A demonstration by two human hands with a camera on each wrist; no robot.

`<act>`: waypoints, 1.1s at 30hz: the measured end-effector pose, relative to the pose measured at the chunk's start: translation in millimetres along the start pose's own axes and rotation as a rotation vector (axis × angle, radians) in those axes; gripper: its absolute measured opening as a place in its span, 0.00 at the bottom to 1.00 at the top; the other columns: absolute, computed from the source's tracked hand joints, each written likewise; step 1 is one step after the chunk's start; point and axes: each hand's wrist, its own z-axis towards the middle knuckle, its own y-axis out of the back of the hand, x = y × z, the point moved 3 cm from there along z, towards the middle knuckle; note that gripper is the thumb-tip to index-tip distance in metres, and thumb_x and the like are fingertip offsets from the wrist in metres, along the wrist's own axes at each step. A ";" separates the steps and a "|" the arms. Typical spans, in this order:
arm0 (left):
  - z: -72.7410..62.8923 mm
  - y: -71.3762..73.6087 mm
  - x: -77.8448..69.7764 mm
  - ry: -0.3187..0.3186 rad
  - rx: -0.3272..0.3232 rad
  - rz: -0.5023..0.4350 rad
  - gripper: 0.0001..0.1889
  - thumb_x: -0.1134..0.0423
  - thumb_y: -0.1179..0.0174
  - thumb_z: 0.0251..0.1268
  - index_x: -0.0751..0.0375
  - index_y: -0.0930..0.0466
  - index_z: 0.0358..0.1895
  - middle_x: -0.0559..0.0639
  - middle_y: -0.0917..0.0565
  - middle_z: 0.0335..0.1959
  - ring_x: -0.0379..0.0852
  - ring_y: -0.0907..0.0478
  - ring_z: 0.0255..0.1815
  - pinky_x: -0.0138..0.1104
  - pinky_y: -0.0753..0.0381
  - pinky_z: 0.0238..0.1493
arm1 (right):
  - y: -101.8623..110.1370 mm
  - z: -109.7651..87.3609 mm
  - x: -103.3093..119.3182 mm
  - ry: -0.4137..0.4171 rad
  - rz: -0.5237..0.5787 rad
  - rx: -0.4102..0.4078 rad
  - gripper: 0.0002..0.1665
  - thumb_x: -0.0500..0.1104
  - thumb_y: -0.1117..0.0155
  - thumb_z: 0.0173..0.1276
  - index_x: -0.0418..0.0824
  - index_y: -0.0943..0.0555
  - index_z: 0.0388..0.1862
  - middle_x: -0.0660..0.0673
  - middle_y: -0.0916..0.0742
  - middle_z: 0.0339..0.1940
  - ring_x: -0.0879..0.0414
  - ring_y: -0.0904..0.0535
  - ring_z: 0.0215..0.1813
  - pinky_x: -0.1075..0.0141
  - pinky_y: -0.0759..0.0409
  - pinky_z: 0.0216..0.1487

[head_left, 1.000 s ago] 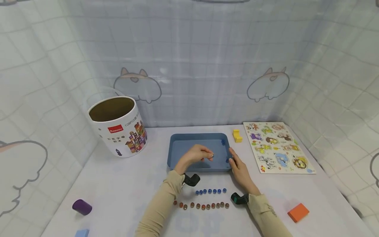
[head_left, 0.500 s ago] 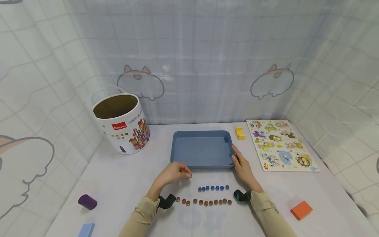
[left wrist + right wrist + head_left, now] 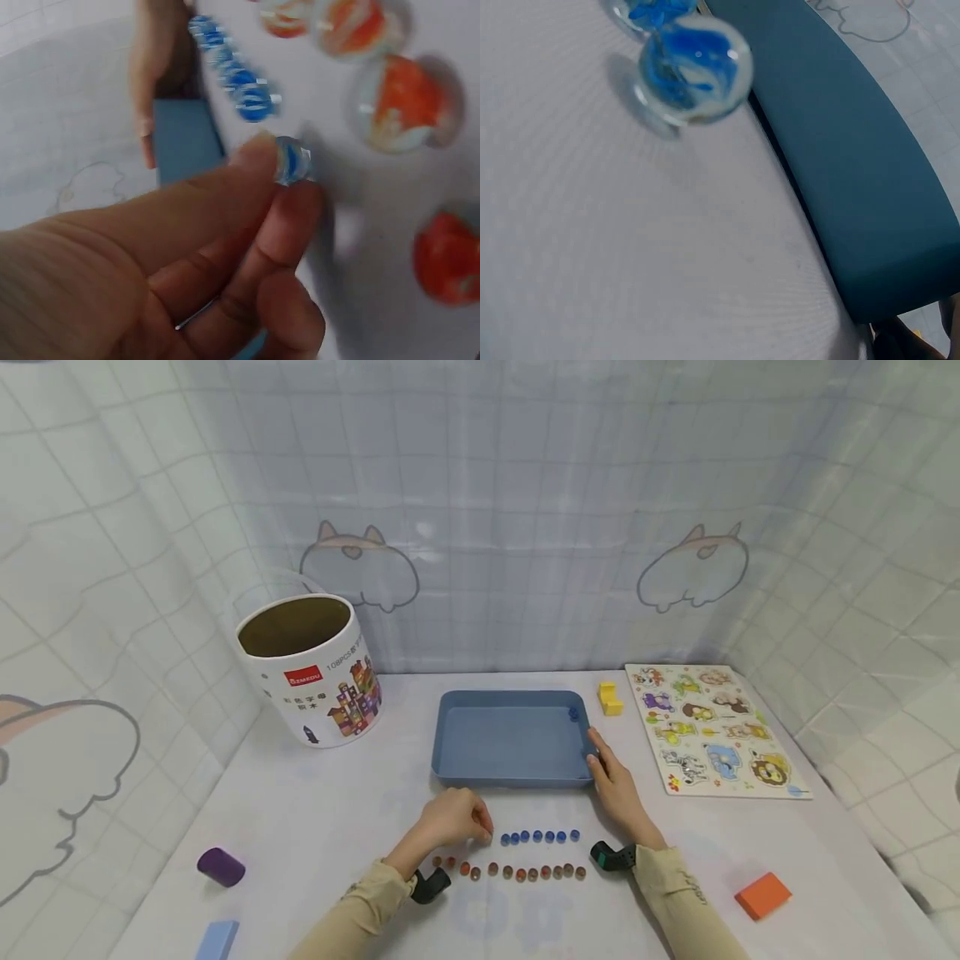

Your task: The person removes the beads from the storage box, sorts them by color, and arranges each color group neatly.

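Observation:
Between thumb and fingertips, my left hand (image 3: 452, 818) pinches a blue-and-clear marble (image 3: 295, 160) just above the table. It is at the left end of a row of blue marbles (image 3: 537, 836). Nearer to me runs a longer row of orange and brownish marbles (image 3: 521, 875). Behind both rows lies a shallow blue tray (image 3: 510, 782), with a few dark blue marbles (image 3: 573, 714) at its right side. My right hand (image 3: 621, 797) rests along the tray's right wall with its fingers extended. In the right wrist view a blue marble (image 3: 695, 71) sits beside the tray wall.
A big white tub (image 3: 311, 693) stands back left, and an animal puzzle board (image 3: 705, 785) lies back right. Around the edges are a yellow block (image 3: 610, 699), an orange block (image 3: 763, 896), a purple cylinder (image 3: 221, 867) and a light blue block (image 3: 217, 939).
My left hand has left the tray's inside with the marble and come down toward me to the left end of the blue row. The right hand has stayed at the tray's right side.

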 end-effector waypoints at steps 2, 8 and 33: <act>1.3 0.1 -0.2 0.005 0.011 -0.003 0.04 0.64 0.28 0.50 0.52 0.14 0.25 0.40 0.19 0.20 0.37 0.29 0.21 0.31 0.31 0.23 | -1.6 -0.4 -0.4 -0.005 0.000 0.011 0.31 0.50 0.59 0.81 0.44 0.45 0.78 0.42 0.40 0.79 0.42 0.46 0.79 0.48 0.48 0.76; 24.3 22.1 -19.1 -0.052 -0.010 -0.146 0.06 0.60 0.34 0.61 0.58 0.13 0.37 0.48 0.14 0.27 0.45 0.22 0.26 0.32 0.27 0.27 | -2.1 1.5 -0.4 0.006 -0.015 0.014 0.31 0.49 0.58 0.81 0.43 0.44 0.78 0.42 0.39 0.79 0.43 0.46 0.79 0.49 0.48 0.76; 153.7 -44.8 -92.1 0.191 0.008 -0.493 0.06 0.71 0.37 0.58 0.68 0.12 0.35 0.52 0.17 0.17 0.34 0.29 0.12 0.24 0.33 0.16 | 1.6 -0.6 2.2 0.031 -0.022 -0.023 0.31 0.48 0.60 0.81 0.39 0.45 0.78 0.38 0.42 0.79 0.39 0.46 0.78 0.43 0.46 0.74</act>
